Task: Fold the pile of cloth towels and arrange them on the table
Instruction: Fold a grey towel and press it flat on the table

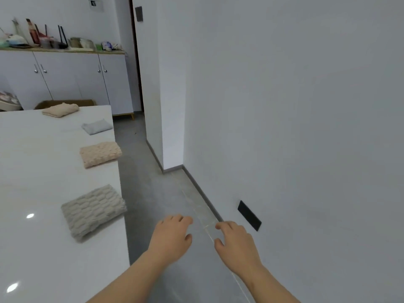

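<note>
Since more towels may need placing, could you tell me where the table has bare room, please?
The tabletop is bare left of the towel row and between the grey towel and the peach towel. Its right edge is crowded with four folded towels.

Glossy white table (pixel 32 171) on the left, stretching away from the camera, with two bright light reflections (pixel 30 215) on the near part of its top. Four folded towels directly on it, strung in a row toward its right edge, well apart from one another. Nearest, a grey textured towel (pixel 94 212), set askew, one corner reaching the table's edge. Next, a pinkish-beige textured towel (pixel 100 154), right up against the same edge. Farther on, a small pale grey towel (pixel 97 126), smoother in look. Last, near the far end, a beige towel (pixel 60 110), set back from the right edge, more loosely folded
</note>
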### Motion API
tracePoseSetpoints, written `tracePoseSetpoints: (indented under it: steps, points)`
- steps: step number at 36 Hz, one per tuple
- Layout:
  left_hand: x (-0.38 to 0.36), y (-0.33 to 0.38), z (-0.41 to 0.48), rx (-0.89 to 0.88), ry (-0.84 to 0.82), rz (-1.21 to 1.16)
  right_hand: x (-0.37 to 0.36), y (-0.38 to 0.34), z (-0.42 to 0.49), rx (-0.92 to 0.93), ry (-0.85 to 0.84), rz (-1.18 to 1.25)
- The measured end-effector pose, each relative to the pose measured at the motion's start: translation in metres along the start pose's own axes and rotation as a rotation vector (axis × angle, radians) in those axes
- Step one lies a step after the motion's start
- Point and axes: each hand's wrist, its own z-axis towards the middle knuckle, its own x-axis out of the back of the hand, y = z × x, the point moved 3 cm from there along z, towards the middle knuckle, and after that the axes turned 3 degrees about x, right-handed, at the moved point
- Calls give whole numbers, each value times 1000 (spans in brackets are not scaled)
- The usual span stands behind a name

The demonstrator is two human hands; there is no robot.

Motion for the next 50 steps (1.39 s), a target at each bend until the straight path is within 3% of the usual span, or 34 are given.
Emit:
tracePoseSetpoints:
  steps: [7,13,17,21,25,31,40,50]
  points:
    - [-3,-7,93,106,26,-74,16,22,105,89,-75,-58]
    - [18,-46,138,255,104,-49,14,-2,182,229,-158,-39]
    - [28,-83,141,374,140,-39,-3,-34,219,346,-237,-27]
    - [28,-127,130,478,325,-60,-25,-67,247,448,-327,-20]
    - [24,-161,117,657,370,32,-41,-102,272,593,-394,-29]
    - [29,-195,108,883,433,-158,-51,-145,311,800,-485,-67]
    - [30,-229,104,1227,206,-149,-64,-179,355,998,-640,-124]
    - [23,-257,92,1348,-30,-144,-82,-221,367,1096,-727,-129]
